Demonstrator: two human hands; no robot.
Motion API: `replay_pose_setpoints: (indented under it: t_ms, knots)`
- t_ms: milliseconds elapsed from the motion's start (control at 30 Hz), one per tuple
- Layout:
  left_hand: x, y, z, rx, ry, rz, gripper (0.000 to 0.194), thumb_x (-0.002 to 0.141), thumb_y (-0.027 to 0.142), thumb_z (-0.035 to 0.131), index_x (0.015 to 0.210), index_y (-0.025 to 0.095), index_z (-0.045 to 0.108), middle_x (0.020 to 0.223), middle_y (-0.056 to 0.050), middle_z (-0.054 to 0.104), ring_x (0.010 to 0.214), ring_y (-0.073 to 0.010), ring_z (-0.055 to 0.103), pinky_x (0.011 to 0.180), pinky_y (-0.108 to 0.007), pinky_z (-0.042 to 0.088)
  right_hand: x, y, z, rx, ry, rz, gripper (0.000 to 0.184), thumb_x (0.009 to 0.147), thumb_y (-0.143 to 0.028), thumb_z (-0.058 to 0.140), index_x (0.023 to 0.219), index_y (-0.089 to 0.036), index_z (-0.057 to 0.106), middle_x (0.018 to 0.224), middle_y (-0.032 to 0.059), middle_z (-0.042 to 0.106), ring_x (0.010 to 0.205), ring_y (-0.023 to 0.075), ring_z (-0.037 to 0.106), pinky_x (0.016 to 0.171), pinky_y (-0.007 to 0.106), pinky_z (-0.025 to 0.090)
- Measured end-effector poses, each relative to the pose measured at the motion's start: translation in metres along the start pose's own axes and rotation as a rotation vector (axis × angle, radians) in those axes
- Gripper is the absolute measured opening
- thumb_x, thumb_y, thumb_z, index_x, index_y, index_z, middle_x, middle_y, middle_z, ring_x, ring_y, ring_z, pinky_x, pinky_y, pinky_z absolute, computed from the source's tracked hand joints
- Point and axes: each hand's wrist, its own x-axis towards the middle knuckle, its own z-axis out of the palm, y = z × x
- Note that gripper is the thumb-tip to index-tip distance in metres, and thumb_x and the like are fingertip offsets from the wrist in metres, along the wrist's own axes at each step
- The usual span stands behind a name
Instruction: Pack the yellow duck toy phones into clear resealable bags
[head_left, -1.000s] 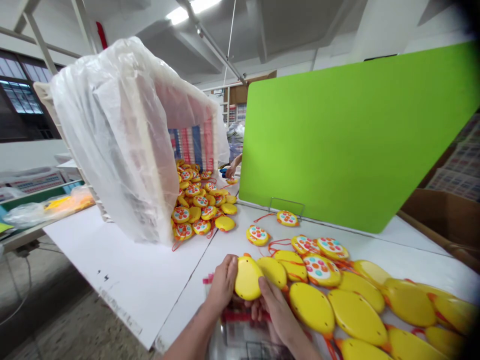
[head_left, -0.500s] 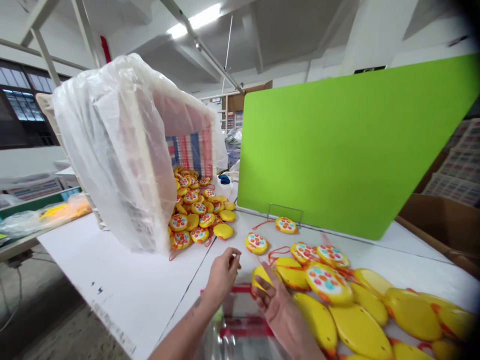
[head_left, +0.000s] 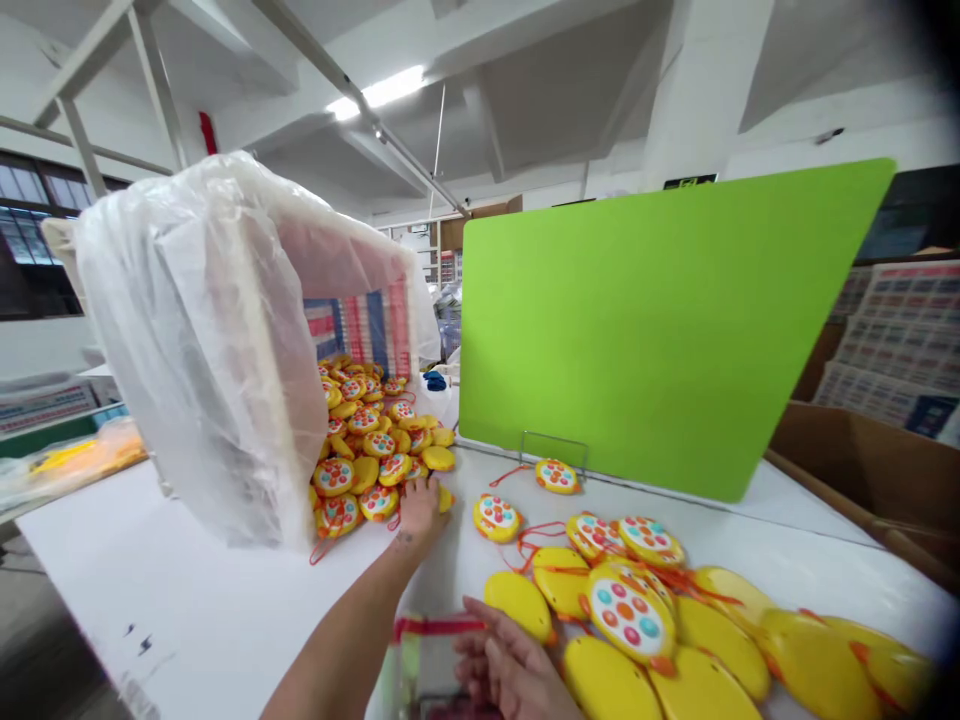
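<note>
My left hand (head_left: 421, 508) reaches to the front of a pile of yellow chick-shaped toys (head_left: 365, 472). Its fingers close over one yellow toy (head_left: 445, 499), whose end shows beside the hand. Low in the middle, my right hand (head_left: 517, 668) has loosely bent fingers, apart, with nothing seen in them. It is beside a clear plastic bag with a red edge strip (head_left: 439, 627), partly cut off below. To its right, larger-looking yellow toys lie in a spread group, one face up with coloured dots (head_left: 631, 612); orange cords run among them.
A crate wrapped in whitish plastic (head_left: 195, 350) lies on its side at left, toys spilling out onto the white table (head_left: 225, 590). An upright green board (head_left: 637, 330) stands behind, near a wire stand (head_left: 555, 450). A cardboard box (head_left: 862, 490) is at right.
My left hand has moved forward and left from above the bag onto a toy at the pile. My right hand has dropped lower and left. The view has shifted slightly.
</note>
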Motion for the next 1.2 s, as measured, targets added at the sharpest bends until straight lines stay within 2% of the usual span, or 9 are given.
replay_pose_setpoints:
  t_ms: [167, 333, 433, 533, 700, 800, 967, 1067, 1200]
  knots:
    - [-0.021, -0.001, -0.018, -0.274, 0.017, -0.007, 0.032, 0.083, 0.022, 0.052, 0.113, 0.013, 0.051, 0.112, -0.016, 0.058, 0.11, -0.0297, 0.051, 0.095, -0.042, 0.039, -0.004, -0.003, 0.01, 0.005, 0.086, -0.011, 0.047, 0.065, -0.039, 0.081, 0.108, -0.024, 0.067, 0.115, 0.0092, 0.066, 0.089, 0.0191, 0.066, 0.076, 0.032, 0.049]
    - [-0.076, 0.007, -0.015, -0.703, 0.027, -0.052, 0.046, 0.091, 0.049, 0.032, 0.12, 0.015, 0.043, 0.099, -0.009, 0.061, 0.087, -0.0197, 0.061, 0.075, -0.03, 0.049, -0.01, -0.005, 0.024, 0.027, 0.21, -0.016, 0.06, 0.064, -0.046, 0.08, 0.116, -0.026, 0.059, 0.127, 0.01, 0.06, 0.09, 0.0213, 0.066, 0.081, 0.039, 0.05]
    - [-0.114, 0.009, -0.004, -1.136, -0.131, -0.11, 0.058, 0.082, 0.055, 0.052, 0.126, 0.02, 0.039, 0.095, -0.006, 0.06, 0.076, -0.0171, 0.062, 0.066, -0.028, 0.05, -0.01, -0.005, 0.031, 0.041, 0.23, -0.038, 0.067, 0.067, -0.048, 0.077, 0.124, -0.023, 0.051, 0.114, 0.0099, 0.066, 0.086, 0.0217, 0.067, 0.075, 0.038, 0.052]
    - [-0.134, 0.0, 0.003, -1.484, -0.321, -0.134, 0.077, 0.066, 0.04, 0.076, 0.131, 0.025, 0.037, 0.101, -0.006, 0.057, 0.081, -0.0178, 0.062, 0.068, -0.03, 0.051, -0.01, -0.005, 0.035, 0.043, 0.265, -0.053, 0.072, 0.069, -0.048, 0.076, 0.129, -0.023, 0.044, 0.097, 0.0062, 0.071, 0.084, 0.0224, 0.068, 0.069, 0.035, 0.052]
    - [-0.136, -0.016, -0.001, -1.473, -0.497, 0.057, 0.1, 0.052, 0.027, 0.087, 0.137, 0.025, 0.034, 0.117, -0.009, 0.056, 0.099, -0.0233, 0.059, 0.081, -0.034, 0.05, -0.01, -0.004, 0.031, -0.046, 0.324, -0.06, 0.063, 0.073, -0.047, 0.073, 0.124, -0.024, 0.043, 0.084, 0.0014, 0.071, 0.073, 0.0207, 0.068, 0.059, 0.03, 0.051]
    - [-0.137, -0.013, -0.004, -1.41, -0.524, 0.099, 0.112, 0.048, 0.023, 0.089, 0.141, 0.024, 0.027, 0.116, -0.009, 0.058, 0.096, -0.0216, 0.06, 0.082, -0.033, 0.049, -0.01, -0.003, 0.026, -0.081, 0.315, -0.074, 0.057, 0.076, -0.047, 0.069, 0.121, -0.023, 0.043, 0.078, -0.0001, 0.07, 0.067, 0.0199, 0.067, 0.054, 0.029, 0.049]
    - [-0.143, -0.006, 0.002, -1.363, -0.51, 0.067, 0.105, 0.055, 0.029, 0.086, 0.14, 0.026, 0.025, 0.105, -0.005, 0.061, 0.073, -0.0138, 0.06, 0.066, -0.027, 0.048, -0.01, -0.002, 0.026, -0.095, 0.294, -0.061, 0.054, 0.079, -0.047, 0.067, 0.12, -0.023, 0.041, 0.071, -0.0007, 0.069, 0.063, 0.0195, 0.066, 0.049, 0.028, 0.047]
    - [-0.144, -0.006, 0.007, -1.378, -0.575, 0.092, 0.111, 0.058, 0.038, 0.084, 0.143, 0.027, 0.014, 0.096, -0.004, 0.062, 0.061, -0.0119, 0.058, 0.057, -0.026, 0.045, -0.01, -0.004, 0.029, -0.068, 0.316, -0.056, 0.056, 0.077, -0.049, 0.067, 0.119, -0.023, 0.041, 0.071, -0.0009, 0.069, 0.063, 0.019, 0.066, 0.05, 0.028, 0.047]
    - [-0.142, -0.007, 0.006, -1.373, -0.475, 0.124, 0.088, 0.073, 0.053, 0.068, 0.141, 0.024, 0.022, 0.102, -0.006, 0.061, 0.074, -0.015, 0.06, 0.067, -0.029, 0.047, -0.012, -0.005, 0.03, -0.067, 0.333, -0.043, 0.058, 0.075, -0.054, 0.066, 0.117, -0.02, 0.044, 0.072, 0.0017, 0.069, 0.063, 0.0197, 0.065, 0.05, 0.029, 0.047]
